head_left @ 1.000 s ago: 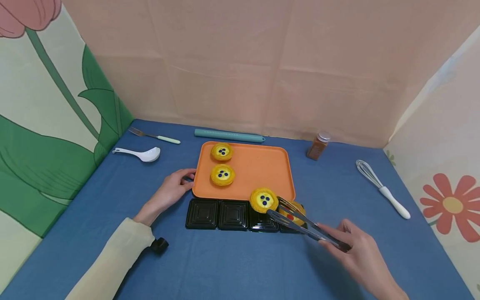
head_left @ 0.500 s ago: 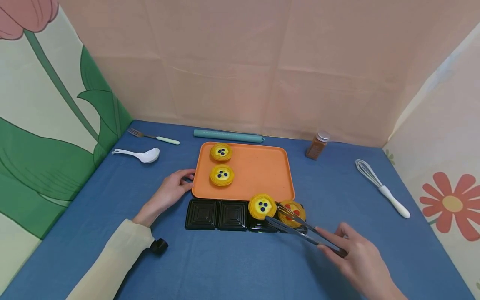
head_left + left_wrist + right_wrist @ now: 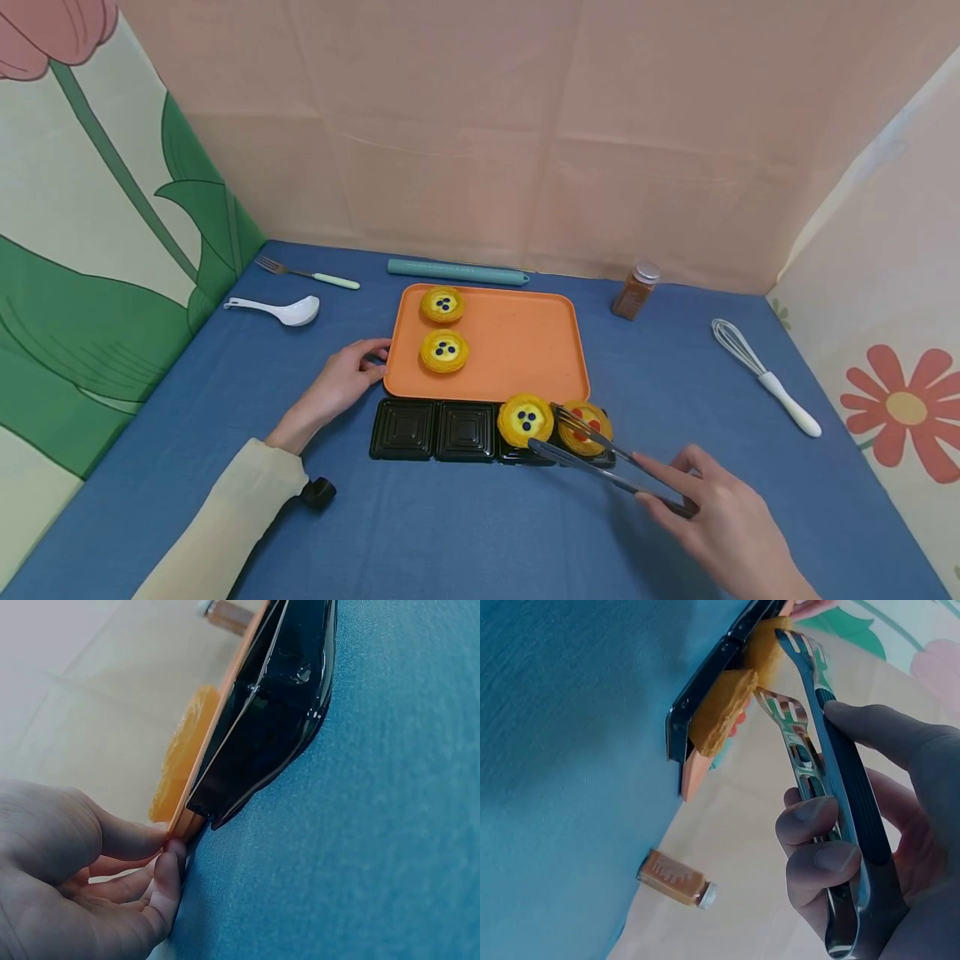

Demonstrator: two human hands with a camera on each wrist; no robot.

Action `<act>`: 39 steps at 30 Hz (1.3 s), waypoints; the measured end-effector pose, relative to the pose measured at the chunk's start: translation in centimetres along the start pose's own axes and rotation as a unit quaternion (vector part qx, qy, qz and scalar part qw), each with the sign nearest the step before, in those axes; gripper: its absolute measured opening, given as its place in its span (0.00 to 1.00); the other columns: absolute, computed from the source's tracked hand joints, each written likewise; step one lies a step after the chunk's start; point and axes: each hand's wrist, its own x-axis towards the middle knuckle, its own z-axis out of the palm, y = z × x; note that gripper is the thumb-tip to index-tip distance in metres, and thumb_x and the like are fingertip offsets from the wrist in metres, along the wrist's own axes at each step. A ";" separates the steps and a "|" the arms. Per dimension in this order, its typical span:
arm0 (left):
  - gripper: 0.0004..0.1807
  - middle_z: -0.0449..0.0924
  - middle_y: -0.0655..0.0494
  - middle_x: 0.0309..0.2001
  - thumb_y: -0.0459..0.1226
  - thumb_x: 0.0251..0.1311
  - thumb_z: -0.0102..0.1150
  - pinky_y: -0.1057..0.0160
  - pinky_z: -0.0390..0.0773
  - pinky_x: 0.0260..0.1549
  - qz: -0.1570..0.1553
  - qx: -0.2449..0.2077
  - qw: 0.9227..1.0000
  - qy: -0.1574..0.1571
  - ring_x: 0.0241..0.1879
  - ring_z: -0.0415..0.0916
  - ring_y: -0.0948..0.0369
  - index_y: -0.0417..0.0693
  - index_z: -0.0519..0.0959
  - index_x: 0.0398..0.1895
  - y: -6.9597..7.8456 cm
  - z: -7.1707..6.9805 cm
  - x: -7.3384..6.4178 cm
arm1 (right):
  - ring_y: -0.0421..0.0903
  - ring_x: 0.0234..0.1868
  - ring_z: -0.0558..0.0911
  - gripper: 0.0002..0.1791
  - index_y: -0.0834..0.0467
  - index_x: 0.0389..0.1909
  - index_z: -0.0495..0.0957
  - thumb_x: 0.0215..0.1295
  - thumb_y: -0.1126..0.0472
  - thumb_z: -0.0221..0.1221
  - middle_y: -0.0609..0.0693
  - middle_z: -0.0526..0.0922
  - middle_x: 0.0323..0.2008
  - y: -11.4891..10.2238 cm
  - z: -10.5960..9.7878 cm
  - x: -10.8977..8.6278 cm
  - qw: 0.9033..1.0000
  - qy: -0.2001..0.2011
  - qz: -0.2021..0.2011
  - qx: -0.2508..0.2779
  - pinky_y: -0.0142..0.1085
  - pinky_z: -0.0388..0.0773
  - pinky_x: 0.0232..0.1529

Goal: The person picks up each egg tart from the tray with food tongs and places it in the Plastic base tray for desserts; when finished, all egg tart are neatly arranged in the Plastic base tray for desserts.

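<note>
My left hand pinches the left rim of the orange tray between thumb and fingers, plain in the left wrist view. Two egg tarts with dark berries, a rear one and a front one, sit on that tray. My right hand holds metal tongs, their tips spread at the right edge of a third berry tart. This tart is at the third compartment of the black tray; whether the tips still grip it I cannot tell. A red-topped tart sits in the rightmost compartment, partly behind the tongs.
Behind the orange tray lies a teal rolling pin. A fork and a white ladle are at the left. A spice jar stands back right, with a whisk beyond it on the blue cloth.
The tongs and the third berry tart have come down and slightly toward me, into the third compartment's place. My left hand has stayed at the tray's rim.
</note>
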 end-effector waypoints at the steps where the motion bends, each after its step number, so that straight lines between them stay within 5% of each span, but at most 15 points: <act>1: 0.25 0.74 0.39 0.56 0.29 0.73 0.53 0.51 0.75 0.49 0.002 0.000 1.000 0.000 0.47 0.77 0.49 0.34 0.67 0.71 0.0 0.0 0.0 | 0.32 0.21 0.66 0.26 0.45 0.54 0.87 0.51 0.52 0.77 0.42 0.69 0.30 0.0 -0.1 -0.1 1.000 0.000 0.003 0.001 0.30 0.66 0.20; 9: 0.25 0.74 0.39 0.56 0.29 0.73 0.53 0.50 0.75 0.49 0.001 -0.001 1.000 0.001 0.47 0.77 0.49 0.33 0.67 0.71 0.2 0.0 0.0 | 0.33 0.22 0.67 0.27 0.44 0.56 0.86 0.51 0.53 0.77 0.42 0.72 0.32 0.1 -0.4 -0.3 1.000 0.016 0.009 0.008 0.31 0.67 0.21; 21: 0.26 0.74 0.39 0.56 0.30 0.73 0.52 0.50 0.75 0.50 -0.002 -0.003 1.000 -0.001 0.48 0.77 0.49 0.33 0.66 0.72 0.1 0.1 -0.1 | 0.32 0.22 0.65 0.27 0.44 0.56 0.86 0.51 0.56 0.77 0.38 0.71 0.32 0.9 -1.2 1.2 0.995 0.080 -0.047 0.036 0.30 0.63 0.19; 39: 0.25 0.74 0.40 0.56 0.30 0.73 0.53 0.51 0.75 0.49 -0.003 -0.007 1.000 -0.004 0.46 0.77 0.50 0.34 0.67 0.72 -0.1 -0.1 0.0 | 0.34 0.22 0.68 0.25 0.47 0.58 0.85 0.58 0.55 0.74 0.40 0.74 0.33 0.2 -1.1 6.5 0.991 0.061 -0.101 0.061 0.31 0.65 0.19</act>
